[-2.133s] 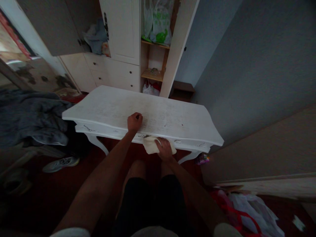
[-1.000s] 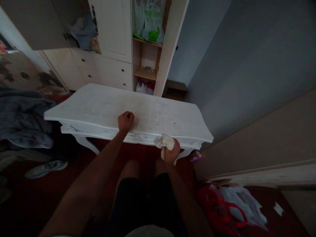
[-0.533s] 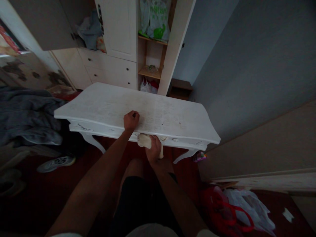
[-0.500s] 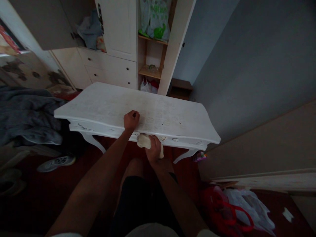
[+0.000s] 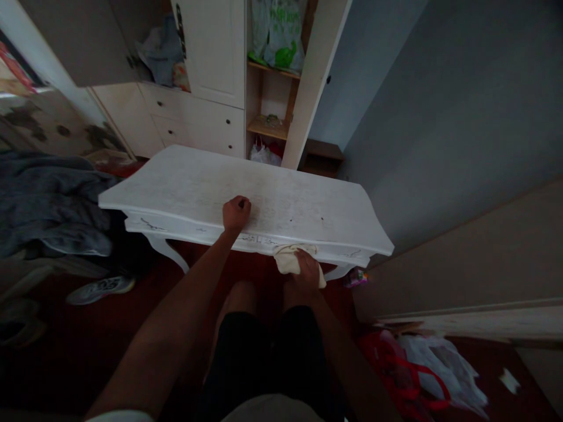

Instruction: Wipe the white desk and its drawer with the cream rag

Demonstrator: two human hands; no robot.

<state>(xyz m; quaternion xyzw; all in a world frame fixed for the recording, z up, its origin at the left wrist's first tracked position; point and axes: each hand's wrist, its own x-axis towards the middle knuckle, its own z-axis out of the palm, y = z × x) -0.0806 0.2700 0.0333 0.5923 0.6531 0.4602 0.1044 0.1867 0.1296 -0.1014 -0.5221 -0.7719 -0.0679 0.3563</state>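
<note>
A white table [image 5: 211,176] with curved legs and grey smudges on its top stands before me. My left hand [image 5: 236,212] is closed and rests near the front edge of the tabletop. A dark spot shows in the curl of its fingers; I cannot make out whether it is an object or shadow. My right hand [image 5: 307,271] grips a cream-coloured cloth [image 5: 287,260] against the right part of the table's front, just under the top's edge. The cloth hides part of that front, where a drawer knob was seen earlier.
White cabinets [image 5: 215,70] stand behind the table, with plastic bags [image 5: 284,41] on an open shelf. A grey blanket [image 5: 48,199] and a shoe [image 5: 101,290] lie at left. A red bag [image 5: 387,363] sits at lower right, near a grey wall [image 5: 461,117].
My right hand has moved to the right along the table's front with the cloth, uncovering the carved ornament at the middle. My left hand has stayed nearly in place.
</note>
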